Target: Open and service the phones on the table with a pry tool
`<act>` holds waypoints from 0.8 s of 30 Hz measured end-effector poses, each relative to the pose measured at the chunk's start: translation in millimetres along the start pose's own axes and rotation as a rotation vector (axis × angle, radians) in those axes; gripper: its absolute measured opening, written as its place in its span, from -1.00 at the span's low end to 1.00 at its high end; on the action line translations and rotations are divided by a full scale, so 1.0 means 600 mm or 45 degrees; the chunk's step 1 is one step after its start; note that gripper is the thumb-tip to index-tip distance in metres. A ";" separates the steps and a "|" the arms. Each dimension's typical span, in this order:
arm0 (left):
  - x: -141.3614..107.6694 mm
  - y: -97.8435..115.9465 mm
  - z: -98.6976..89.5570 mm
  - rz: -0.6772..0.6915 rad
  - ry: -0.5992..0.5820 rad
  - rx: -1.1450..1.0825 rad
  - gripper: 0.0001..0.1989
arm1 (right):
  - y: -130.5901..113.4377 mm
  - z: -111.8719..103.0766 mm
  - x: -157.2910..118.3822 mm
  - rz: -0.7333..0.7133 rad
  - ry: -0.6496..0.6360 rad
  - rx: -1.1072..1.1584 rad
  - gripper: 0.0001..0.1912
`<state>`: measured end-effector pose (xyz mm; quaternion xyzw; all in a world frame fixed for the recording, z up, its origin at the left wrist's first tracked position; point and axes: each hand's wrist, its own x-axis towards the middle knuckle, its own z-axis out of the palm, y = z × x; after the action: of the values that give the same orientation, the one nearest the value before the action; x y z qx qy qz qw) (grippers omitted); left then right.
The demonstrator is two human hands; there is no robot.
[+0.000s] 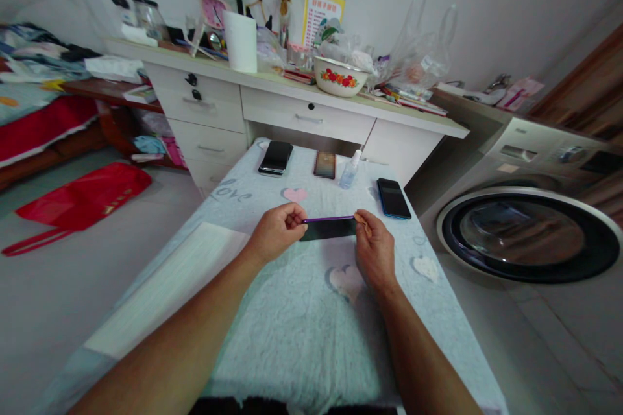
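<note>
One phone (329,229): left hand (278,230), right hand (377,248) obscure corners.

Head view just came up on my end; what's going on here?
A person grips a thin, purple-edged device, apparently a phone, with the left hand at one end and the right hand at the other, over a cloth-covered table. Farther back are a clear spray bottle and, toward the right edge, a dark phone.
</note>
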<state>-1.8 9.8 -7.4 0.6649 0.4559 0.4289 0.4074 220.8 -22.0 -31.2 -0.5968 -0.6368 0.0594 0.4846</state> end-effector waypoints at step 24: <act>0.001 -0.002 0.001 -0.012 -0.004 -0.024 -0.91 | -0.014 -0.005 -0.001 0.043 -0.086 0.001 -0.74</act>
<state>-1.3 10.6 -8.6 0.6595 0.4544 0.4303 0.4165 217.0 -26.6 -24.6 -0.6050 -0.6426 0.0879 0.4619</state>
